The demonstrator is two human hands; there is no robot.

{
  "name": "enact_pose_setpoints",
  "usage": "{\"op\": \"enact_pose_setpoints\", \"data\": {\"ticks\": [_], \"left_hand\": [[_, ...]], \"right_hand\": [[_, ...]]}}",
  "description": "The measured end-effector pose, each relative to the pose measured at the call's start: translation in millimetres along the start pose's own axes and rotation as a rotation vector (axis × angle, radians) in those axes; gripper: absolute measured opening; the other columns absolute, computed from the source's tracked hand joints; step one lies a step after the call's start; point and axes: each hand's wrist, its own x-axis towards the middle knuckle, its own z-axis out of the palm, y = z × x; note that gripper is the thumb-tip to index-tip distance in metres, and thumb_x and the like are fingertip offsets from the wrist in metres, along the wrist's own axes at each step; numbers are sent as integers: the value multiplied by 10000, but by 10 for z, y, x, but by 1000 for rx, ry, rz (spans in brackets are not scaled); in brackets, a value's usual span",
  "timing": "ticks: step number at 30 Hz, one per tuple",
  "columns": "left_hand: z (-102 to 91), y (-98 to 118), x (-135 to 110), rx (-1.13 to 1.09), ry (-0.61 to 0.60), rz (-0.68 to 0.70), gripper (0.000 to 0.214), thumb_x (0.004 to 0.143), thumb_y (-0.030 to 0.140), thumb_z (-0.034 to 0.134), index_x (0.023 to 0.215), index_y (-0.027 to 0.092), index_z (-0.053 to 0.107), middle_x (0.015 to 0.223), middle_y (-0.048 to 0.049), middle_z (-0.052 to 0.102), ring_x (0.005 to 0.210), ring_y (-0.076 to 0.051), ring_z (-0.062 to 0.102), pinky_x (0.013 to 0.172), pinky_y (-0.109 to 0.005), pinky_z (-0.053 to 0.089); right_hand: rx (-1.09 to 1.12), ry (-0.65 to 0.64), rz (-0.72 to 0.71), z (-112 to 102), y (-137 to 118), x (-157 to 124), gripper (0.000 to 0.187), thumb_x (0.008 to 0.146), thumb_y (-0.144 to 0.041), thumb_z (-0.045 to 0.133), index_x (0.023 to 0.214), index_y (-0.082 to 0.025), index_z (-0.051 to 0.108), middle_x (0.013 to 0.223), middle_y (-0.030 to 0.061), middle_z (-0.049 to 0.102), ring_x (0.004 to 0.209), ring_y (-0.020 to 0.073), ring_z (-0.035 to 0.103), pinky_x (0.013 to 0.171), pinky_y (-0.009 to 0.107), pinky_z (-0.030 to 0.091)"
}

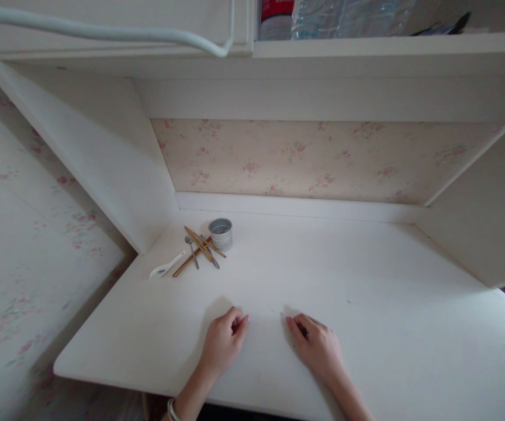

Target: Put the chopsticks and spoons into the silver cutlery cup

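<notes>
My left hand [221, 341] rests on the white desk [366, 280] near its front edge, fingers curled loosely under, holding nothing. My right hand [316, 345] lies beside it, a short gap apart, fingers also curled against the surface and empty. Farther back on the left stands a small grey metal cup [221, 233], upright. Next to it lie crossed wooden chopsticks [197, 250], two metal spoons [191, 248] and a white ceramic spoon [165, 268]. Both hands are well short of these.
The desk sits in a white alcove with floral wallpaper [322, 158] at the back and side panels left and right. A shelf above holds plastic bottles [344, 17]. A white cable [103, 32] runs across the top left.
</notes>
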Motion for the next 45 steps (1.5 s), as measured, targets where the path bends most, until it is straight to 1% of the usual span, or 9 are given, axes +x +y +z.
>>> {"op": "enact_pose_setpoints", "data": {"ticks": [8, 14, 21, 34, 45], "left_hand": [[8, -6, -1, 8, -3, 7, 332, 957, 416, 432, 701, 204, 440, 587, 44, 475, 561, -109, 472, 582, -230, 316], [10, -7, 18, 24, -10, 3, 328, 959, 407, 428, 704, 201, 443, 588, 48, 473, 564, -106, 471, 588, -230, 311], [-5, 15, 9, 52, -1, -2, 336, 956, 403, 429, 692, 197, 458, 581, 46, 482, 555, -105, 469, 578, -227, 305], [16, -24, 16, 68, 14, 29, 333, 955, 403, 420, 694, 201, 464, 572, 41, 476, 545, -110, 473, 565, -219, 312], [9, -10, 19, 76, -13, 22, 329, 957, 401, 407, 701, 203, 465, 569, 38, 481, 546, -115, 488, 569, -219, 315]], "right_hand": [[-12, 14, 9, -11, -21, -4, 441, 979, -494, 368, 756, -246, 657, 736, 15, 711, 665, 181, 662, 588, 253, 361], [-15, 26, -15, -20, -34, -6, 435, 983, -476, 365, 769, -244, 665, 752, 15, 716, 673, 177, 664, 595, 247, 369], [-40, 40, -24, -13, -50, -16, 445, 984, -477, 357, 749, -236, 648, 733, 17, 701, 657, 176, 653, 588, 257, 363], [-56, 56, -37, 4, -65, -34, 410, 994, -447, 360, 757, -235, 617, 740, 7, 686, 674, 175, 649, 600, 256, 361], [-48, 67, -45, -5, -71, -38, 417, 990, -448, 360, 763, -232, 636, 747, 17, 694, 676, 180, 657, 596, 263, 372]]}}
